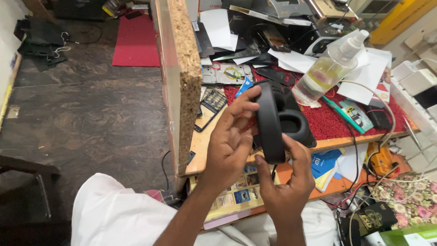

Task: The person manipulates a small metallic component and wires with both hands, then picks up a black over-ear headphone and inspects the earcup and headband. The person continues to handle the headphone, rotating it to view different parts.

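A: Describe the held item.

B: One pair of black over-ear headphones (277, 119), matte finish. Two padded ear cups are visible; the near cup faces edge-on, the far cup shows its oval cushion opening. The unit is held in the air above the front edge of the worktop (200, 150).

A: State of each grip?

B: Right hand (286, 182): below the headphones, palm up, fingers raised; thumb and fingertips press against the lower rim of the near cup, closed on it. Left hand (232, 136): to the left, forearm rising from the lap; the fingers curl over the upper edge of the same cup, thumb on its side, also closed on it.

A: Items behind, with counts?

B: Just beyond the headphones, one clear spray bottle (325, 73) with yellowish liquid lies tilted on one red mat (327, 120). One dark calculator (210, 105) lies left of the hands. Farther back, several white paper sheets (217, 27); exact count cannot be determined. A chipboard panel (184, 68) stands on edge at the worktop's left side.
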The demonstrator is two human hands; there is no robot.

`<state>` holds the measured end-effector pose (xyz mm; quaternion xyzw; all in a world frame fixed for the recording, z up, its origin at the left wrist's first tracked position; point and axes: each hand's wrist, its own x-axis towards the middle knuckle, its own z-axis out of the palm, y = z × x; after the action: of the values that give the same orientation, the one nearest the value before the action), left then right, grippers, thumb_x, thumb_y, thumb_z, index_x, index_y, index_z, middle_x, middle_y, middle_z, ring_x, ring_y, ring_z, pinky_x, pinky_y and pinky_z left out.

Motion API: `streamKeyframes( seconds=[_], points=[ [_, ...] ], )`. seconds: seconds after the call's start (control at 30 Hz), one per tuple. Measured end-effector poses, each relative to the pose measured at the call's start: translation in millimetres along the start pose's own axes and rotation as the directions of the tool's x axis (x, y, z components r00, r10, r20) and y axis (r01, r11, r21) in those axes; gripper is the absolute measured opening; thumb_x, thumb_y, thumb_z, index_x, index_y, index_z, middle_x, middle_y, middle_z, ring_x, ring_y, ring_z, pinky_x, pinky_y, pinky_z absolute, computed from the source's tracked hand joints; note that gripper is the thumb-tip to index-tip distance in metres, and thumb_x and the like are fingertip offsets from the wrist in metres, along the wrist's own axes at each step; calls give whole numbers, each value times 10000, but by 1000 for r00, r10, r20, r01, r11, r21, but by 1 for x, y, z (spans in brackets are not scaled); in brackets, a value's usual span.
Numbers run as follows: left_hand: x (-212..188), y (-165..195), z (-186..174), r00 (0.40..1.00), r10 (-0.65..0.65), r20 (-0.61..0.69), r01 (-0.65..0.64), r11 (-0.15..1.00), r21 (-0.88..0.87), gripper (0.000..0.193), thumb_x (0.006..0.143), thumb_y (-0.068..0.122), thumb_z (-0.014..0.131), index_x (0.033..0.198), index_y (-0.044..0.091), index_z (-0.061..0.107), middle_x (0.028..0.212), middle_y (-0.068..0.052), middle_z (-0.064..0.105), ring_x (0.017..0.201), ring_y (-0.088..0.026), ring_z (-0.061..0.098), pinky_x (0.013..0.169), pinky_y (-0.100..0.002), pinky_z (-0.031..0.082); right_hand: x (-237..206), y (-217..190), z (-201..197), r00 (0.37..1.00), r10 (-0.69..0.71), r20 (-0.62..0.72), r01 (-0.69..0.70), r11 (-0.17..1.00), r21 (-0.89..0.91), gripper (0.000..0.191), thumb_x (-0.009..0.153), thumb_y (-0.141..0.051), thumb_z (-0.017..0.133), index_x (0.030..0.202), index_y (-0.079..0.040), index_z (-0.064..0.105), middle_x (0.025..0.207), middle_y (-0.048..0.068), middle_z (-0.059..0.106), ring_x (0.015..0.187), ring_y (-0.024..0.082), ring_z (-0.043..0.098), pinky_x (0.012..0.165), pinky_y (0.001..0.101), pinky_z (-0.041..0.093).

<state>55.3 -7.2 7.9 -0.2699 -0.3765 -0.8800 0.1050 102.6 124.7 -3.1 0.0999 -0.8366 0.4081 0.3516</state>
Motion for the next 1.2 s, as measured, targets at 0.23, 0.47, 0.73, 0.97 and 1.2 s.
streamKeyframes(
  seconds=[0.23,0.47,0.73,0.97,1.2],
  points=[
    [26,-7,-13,905,-113,-410,316,825,469,492,934,-24,595,1412,70,535,1350,-186,585,1066,-218,621,885,-331,562,12,-4,-2,980,197,9,-189,927,324,508,950,-24,738,1417,25,543,1195,92,684,1031,121,647,885,236,524],
    [52,-91,-64,861,-368,-351,506,558,657,535,997,318,532,1457,48,503,1401,-219,629,1345,-339,562,1121,-427,416,56,-2,-25,983,153,100,-182,867,464,407,1055,1,662,1441,64,550,1196,123,708,1119,167,702,1067,302,583],
    [53,-136,-84,980,-174,-97,198,805,559,568,985,203,543,1504,3,426,1470,-229,566,1416,-360,491,1176,-423,345,94,14,-36,967,117,226,-231,771,593,378,1062,39,635,1424,90,538,1176,138,696,1074,189,688,1029,339,578],
    [23,-39,-32,837,-367,-405,538,421,730,585,1013,253,554,1554,80,412,1293,-223,659,1223,-364,632,1054,-452,488,94,21,-44,962,131,241,-258,723,640,385,1061,24,656,1429,78,556,1147,142,694,1047,207,695,1032,350,576],
    [-22,-33,14,999,36,12,-25,374,927,777,743,229,845,1355,-57,461,1257,-244,557,1160,-416,561,986,-481,476,82,30,-46,966,105,236,-240,707,665,348,1067,39,666,1393,84,553,1153,151,697,1067,210,692,1040,341,567]
  ],
)
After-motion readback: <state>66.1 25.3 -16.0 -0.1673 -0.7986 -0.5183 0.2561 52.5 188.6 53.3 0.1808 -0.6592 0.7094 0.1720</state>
